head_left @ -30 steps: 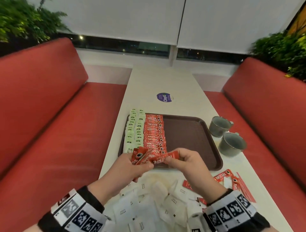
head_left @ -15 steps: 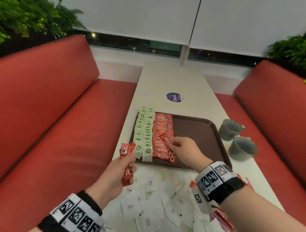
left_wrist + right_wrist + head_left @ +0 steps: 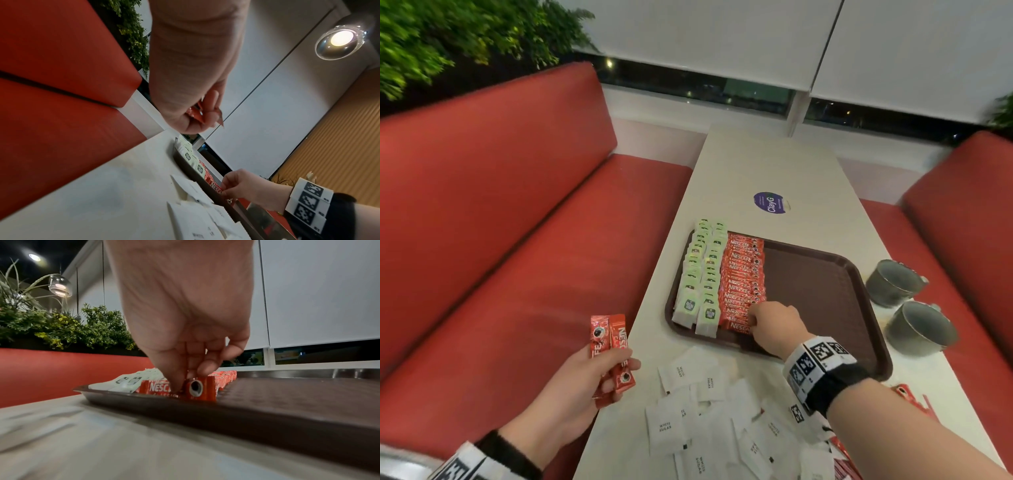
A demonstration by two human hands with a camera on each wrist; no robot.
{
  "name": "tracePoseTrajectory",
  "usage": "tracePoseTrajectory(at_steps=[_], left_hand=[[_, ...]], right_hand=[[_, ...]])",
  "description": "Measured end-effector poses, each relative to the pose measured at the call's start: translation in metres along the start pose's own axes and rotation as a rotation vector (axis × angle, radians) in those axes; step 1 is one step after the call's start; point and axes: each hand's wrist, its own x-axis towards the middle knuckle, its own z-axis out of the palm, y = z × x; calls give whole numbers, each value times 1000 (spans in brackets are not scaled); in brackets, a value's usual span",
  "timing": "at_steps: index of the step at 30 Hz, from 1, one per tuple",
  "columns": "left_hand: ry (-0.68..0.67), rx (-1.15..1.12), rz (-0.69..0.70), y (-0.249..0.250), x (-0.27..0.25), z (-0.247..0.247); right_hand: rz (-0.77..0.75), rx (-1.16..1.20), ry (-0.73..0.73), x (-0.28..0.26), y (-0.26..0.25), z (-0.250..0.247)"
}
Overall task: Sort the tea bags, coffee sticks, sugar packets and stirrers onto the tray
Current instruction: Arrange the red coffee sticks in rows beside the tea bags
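A brown tray (image 3: 825,281) lies on the white table. Two rows of green-and-white tea bags (image 3: 700,274) fill its left side, with a row of red coffee sticks (image 3: 743,274) beside them. My right hand (image 3: 755,320) pinches the nearest red coffee stick (image 3: 197,388) at the front of that row, low on the tray (image 3: 267,402). My left hand (image 3: 606,370) hangs off the table's left edge and grips two red coffee sticks (image 3: 613,346), upright. White sugar packets (image 3: 705,411) lie piled near me. In the left wrist view red foil (image 3: 197,114) shows between the curled fingers.
Two grey mugs (image 3: 897,281) (image 3: 921,329) stand right of the tray. More red sticks (image 3: 907,397) lie at the table's right edge under my forearm. A purple sticker (image 3: 770,202) marks the far table. Red benches (image 3: 500,240) flank both sides.
My right hand carried one coffee stick from both hands' bunch to the tray and lowered it to the row's near end. My left hand drew back to the left with two sticks.
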Motion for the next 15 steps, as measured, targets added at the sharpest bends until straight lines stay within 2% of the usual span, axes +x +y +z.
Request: tracePoseTrajectory(at_steps=[12,15], left_hand=[[-167,27,-5,7,2,19],[-180,28,32,13,1,27]], right_hand=[[-42,-6,101,2,-5,5],[-80,176,199,-12,-16,-3]])
